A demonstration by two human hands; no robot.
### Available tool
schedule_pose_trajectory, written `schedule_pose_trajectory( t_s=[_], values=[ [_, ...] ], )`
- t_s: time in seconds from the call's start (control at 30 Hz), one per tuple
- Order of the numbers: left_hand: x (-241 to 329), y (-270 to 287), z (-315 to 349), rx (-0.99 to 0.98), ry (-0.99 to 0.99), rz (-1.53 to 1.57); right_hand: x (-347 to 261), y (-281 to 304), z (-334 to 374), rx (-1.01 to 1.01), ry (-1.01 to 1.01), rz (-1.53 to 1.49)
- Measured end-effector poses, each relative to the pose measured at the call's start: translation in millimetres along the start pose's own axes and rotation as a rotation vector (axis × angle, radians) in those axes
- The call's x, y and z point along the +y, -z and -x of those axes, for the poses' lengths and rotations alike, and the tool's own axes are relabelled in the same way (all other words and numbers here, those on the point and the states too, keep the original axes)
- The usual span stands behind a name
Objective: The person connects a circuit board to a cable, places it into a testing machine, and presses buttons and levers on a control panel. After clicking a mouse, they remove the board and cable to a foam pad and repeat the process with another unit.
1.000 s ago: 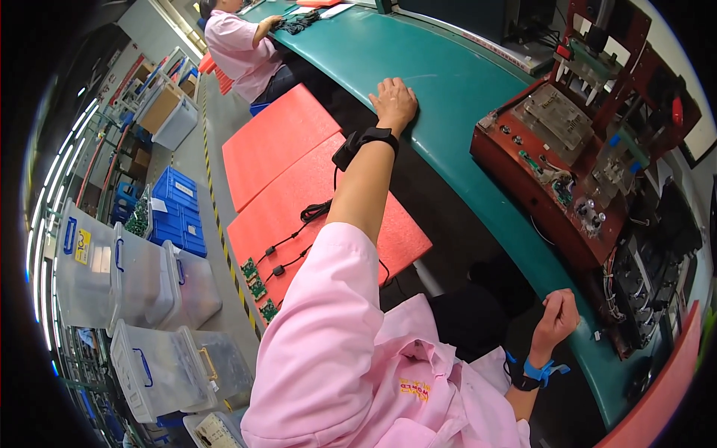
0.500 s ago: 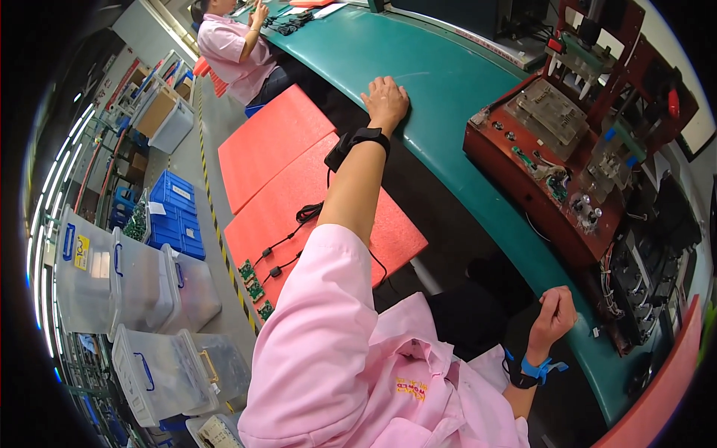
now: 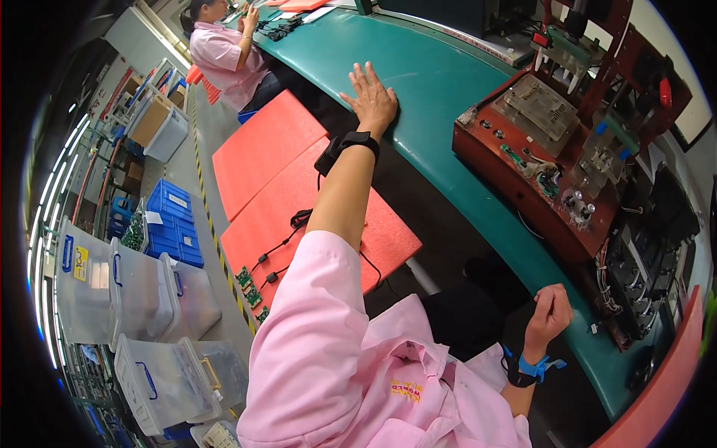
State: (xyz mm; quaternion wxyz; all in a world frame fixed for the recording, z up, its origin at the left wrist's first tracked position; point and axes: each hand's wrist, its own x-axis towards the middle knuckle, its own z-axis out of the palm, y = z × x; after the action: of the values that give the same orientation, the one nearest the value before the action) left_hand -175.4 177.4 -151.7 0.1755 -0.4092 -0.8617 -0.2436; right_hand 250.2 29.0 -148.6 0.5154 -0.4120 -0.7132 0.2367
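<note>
My left hand [image 3: 373,98] reaches out at the far edge of the green table [image 3: 418,86], palm down with its fingers stretched and spread. Nothing is in it, and a black band with a small device circles its wrist. By the table's near edge on the right, my right hand [image 3: 550,316] is curled into a loose fist, with no object showing in its fingers. A blue strap [image 3: 539,366] and a black band wrap that wrist. Left of my left arm, small green circuit boards [image 3: 249,287] and black cables [image 3: 275,249] lie on red foam sheets [image 3: 261,160].
A red test fixture [image 3: 515,179] with clamps and wiring stands on the table at right. Beyond the foam, a co-worker in pink [image 3: 224,60] sits at the table. Clear lidded bins [image 3: 160,381] and blue crates [image 3: 175,224] line the floor at left.
The fingers of my left hand have straightened and spread apart. The whole view has shifted slightly; my right hand stays curled in the same place by the table edge.
</note>
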Motion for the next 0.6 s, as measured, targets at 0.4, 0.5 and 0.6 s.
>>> schedule_pose_trajectory(
  t_s=[0.4, 0.5, 0.6],
  values=[
    [2, 5, 0, 0.007, -0.102, -0.081, 0, -2, 0, 0.007, 0.012, -0.015],
    [-1, 1, -3, -0.234, -0.050, -0.038, 0, -2, 0, 0.011, 0.023, -0.017],
    [-2, -7, -1, 0.071, -0.079, -0.053, 0, -2, 0, 0.005, 0.008, -0.006]
  ],
)
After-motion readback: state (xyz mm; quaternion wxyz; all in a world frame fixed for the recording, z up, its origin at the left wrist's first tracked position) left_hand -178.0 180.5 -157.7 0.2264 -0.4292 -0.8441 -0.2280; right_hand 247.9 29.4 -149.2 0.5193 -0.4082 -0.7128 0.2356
